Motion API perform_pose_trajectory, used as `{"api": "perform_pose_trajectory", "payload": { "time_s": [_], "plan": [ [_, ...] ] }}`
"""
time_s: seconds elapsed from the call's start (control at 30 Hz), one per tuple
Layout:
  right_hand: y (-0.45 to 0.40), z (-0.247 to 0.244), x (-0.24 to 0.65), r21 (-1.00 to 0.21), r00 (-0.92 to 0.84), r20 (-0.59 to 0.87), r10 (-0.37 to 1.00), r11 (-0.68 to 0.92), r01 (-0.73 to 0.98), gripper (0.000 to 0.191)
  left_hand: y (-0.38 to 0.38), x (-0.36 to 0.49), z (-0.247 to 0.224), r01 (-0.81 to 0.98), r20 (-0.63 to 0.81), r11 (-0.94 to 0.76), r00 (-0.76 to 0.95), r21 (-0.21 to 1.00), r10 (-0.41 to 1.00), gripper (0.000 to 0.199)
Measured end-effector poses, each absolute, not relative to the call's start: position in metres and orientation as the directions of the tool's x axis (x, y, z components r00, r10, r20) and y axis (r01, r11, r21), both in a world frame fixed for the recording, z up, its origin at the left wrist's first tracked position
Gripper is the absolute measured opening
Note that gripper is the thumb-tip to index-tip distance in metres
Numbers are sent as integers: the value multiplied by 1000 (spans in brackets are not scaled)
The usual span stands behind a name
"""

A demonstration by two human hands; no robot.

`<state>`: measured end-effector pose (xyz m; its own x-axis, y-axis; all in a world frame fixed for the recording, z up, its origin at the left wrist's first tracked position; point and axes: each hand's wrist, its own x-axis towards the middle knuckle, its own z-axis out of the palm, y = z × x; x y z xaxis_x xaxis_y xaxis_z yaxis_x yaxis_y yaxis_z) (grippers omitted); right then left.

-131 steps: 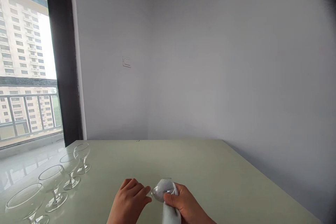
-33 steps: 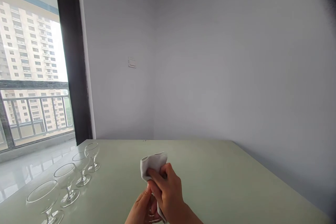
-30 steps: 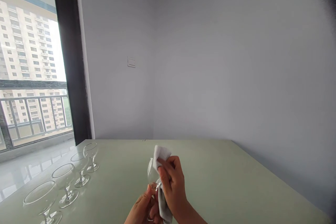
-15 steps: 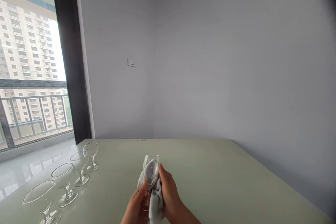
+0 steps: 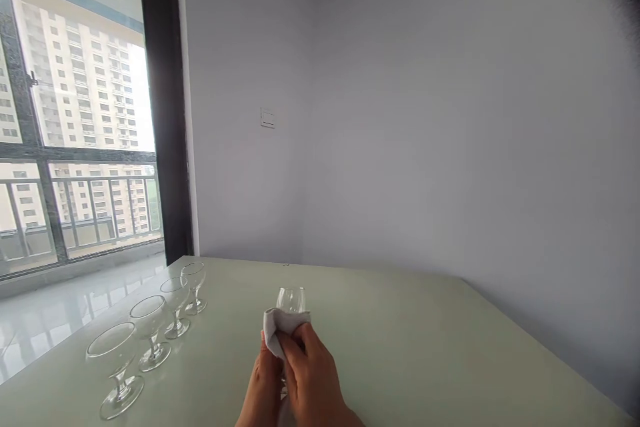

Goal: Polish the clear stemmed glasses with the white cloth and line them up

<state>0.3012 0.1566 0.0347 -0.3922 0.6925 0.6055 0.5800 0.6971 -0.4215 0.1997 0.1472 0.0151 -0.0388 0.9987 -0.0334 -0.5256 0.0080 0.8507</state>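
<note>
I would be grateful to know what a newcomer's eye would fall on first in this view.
Probably the right hand at bottom centre, holding a pale cloth against a clear glass that the left hand appears to grip lower down. Next might come four upright stemmed glasses lined up on the left of the table, then the bright window at far left.
</note>
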Motion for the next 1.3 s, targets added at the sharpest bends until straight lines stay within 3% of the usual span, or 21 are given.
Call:
{"api": "perform_pose_trajectory", "payload": {
  "time_s": [0.07,0.13,0.27,0.37,0.43,0.53,0.63,0.83,1.03,1.17,1.23,1.3],
  "plan": [
    [153,38,297,-364,-451,572,685,705,608,32,147,195,19,-589,-31,8,-29,808,999,62],
    [148,45,296,-385,-470,527,708,692,610,25,148,193,22,-628,-39,14,-26,778,999,61],
    [145,66,312,-638,-491,353,796,589,496,13,148,195,22,-655,-29,15,-10,755,1000,62],
    [156,80,339,-802,-610,91,787,421,424,18,149,196,20,-621,-14,-15,-42,784,999,57],
    [168,85,356,-858,-590,21,807,317,403,23,151,196,21,-581,-26,-10,-54,814,998,53],
    [184,85,368,-926,-400,110,910,241,291,21,154,197,23,-611,-34,9,-29,791,999,48],
    [187,77,355,-948,-286,202,937,260,181,19,154,198,25,-680,-87,49,-22,732,996,42],
    [168,47,307,-916,-471,397,787,369,-155,27,153,190,21,-715,-44,71,57,696,997,40],
    [176,36,308,-936,-496,322,807,351,-36,22,154,185,25,-671,-31,58,52,739,998,39],
    [191,42,321,-908,-271,256,928,327,264,21,163,177,20,-665,-101,-29,-156,746,982,32],
    [191,47,325,-891,-167,270,948,311,329,23,168,171,17,-671,-135,-60,-235,739,963,28],
    [182,53,325,-840,-239,349,906,415,349,18,172,167,13,-674,-122,-53,-210,736,970,28]
  ]
}}
